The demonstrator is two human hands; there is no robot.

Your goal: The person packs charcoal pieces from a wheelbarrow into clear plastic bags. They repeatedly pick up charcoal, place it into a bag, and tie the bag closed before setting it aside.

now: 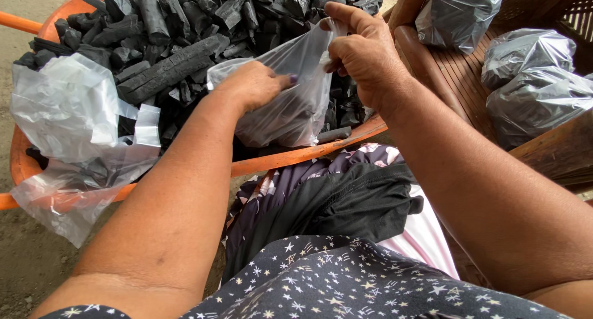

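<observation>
My right hand (364, 53) pinches the upper rim of a clear plastic bag (296, 103) and holds it open over the charcoal. My left hand (256, 84) reaches into the bag's mouth, its fingers closed on a dark piece of charcoal partly hidden by the plastic. The bag has some charcoal inside and rests on the pile. Black charcoal sticks (173, 29) fill an orange wheelbarrow tub (290, 158) in front of me.
A heap of empty clear plastic bags (74, 127) drapes over the tub's left rim. Filled bags of charcoal (531, 90) lie on a wooden slatted bench (457, 78) at right. My lap is covered by patterned cloth (333, 232). Dirt ground lies at left.
</observation>
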